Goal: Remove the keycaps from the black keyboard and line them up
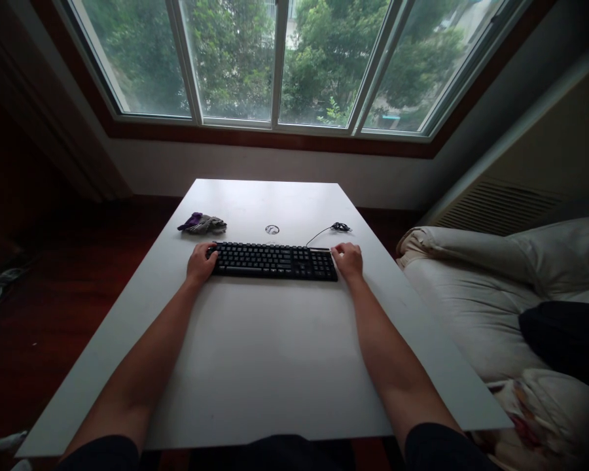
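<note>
A black computer keyboard (269, 260) lies across the white table (275, 353), keys facing up. My left hand (202, 263) grips its left end, the thumb over the edge. At the opposite end, my right hand (348, 260) has its fingers curled on the upper right corner of the keyboard. A thin black cable runs from the back edge to a coiled bundle (341, 227) behind my right hand. The undersides of both hands are hidden.
A crumpled grey and purple cloth (202, 224) lies behind my left hand. A small round mark or disc (272, 229) is on the table beyond the keyboard. A pale sofa (471, 288) stands close on the right. Beyond the table is a wide window (275, 127).
</note>
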`<state>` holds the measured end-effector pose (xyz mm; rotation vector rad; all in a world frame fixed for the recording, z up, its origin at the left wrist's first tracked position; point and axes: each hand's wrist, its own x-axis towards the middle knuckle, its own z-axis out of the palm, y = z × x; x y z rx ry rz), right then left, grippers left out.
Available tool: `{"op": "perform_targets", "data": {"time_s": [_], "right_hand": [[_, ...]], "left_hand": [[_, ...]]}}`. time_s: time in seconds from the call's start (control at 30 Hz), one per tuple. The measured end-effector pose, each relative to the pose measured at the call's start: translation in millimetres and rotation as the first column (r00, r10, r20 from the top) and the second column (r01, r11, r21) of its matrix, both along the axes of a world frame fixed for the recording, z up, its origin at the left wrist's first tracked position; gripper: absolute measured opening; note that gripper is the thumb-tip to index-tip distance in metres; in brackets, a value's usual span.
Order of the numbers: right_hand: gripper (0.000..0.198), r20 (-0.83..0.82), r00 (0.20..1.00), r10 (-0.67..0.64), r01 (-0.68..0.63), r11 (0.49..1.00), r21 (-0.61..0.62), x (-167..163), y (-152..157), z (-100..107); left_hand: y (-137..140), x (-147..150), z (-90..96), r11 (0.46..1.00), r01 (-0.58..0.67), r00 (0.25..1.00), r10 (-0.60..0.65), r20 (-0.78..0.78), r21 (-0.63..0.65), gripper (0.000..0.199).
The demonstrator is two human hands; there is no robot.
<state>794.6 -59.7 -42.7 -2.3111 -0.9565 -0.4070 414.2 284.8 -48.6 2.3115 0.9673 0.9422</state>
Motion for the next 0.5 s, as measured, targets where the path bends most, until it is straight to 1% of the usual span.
{"op": "perform_targets", "data": {"time_s": [0.07, 0.1, 0.17, 0.27, 0.33, 0.37, 0.5], "right_hand": [[0.023, 0.016, 0.998, 0.057, -0.057, 0.998, -0.016, -8.7, 9.8, 3.0], [0.023, 0.014, 0.998, 0.060, -0.060, 0.998, -0.020, -9.1, 10.7, 3.3], [0.022, -0.004, 1.000, 0.012, -0.012, 1.000, -0.022, -2.5, 3.8, 1.7], [0.021, -0.014, 0.993, -0.119, 0.119, 0.993, -0.023, 12.9, -14.7, -2.6], [0.020, 0.010, 0.988, -0.157, 0.157, 0.987, -0.018, 14.8, -18.3, -3.7], [0.020, 0.025, 0.989, -0.143, 0.143, 0.989, -0.019, 12.1, -15.7, -3.5], [0.020, 0.054, 0.999, -0.002, 0.005, 0.999, -0.052, -5.3, 7.7, -0.6]], "left_hand": [[0.1, 0.1, 0.3, 1.000, 0.000, 1.000, 0.000, -0.006, -0.004, 0.031], [0.1, 0.1, 0.6, 1.000, 0.000, 1.000, -0.001, -0.007, -0.004, 0.031], [0.1, -0.1, 1.4, 1.000, 0.005, 1.000, -0.005, -0.004, 0.000, 0.031], [0.0, -0.2, 1.8, 1.000, 0.010, 1.000, -0.010, 0.004, 0.007, 0.030], [0.2, 0.0, 0.9, 1.000, 0.011, 1.000, -0.011, 0.000, 0.007, 0.031], [0.3, 0.2, 0.3, 1.000, 0.011, 1.000, -0.011, -0.001, 0.006, 0.031], [0.1, 1.1, -1.6, 1.000, 0.009, 1.000, -0.009, 0.001, 0.005, 0.031]]}}
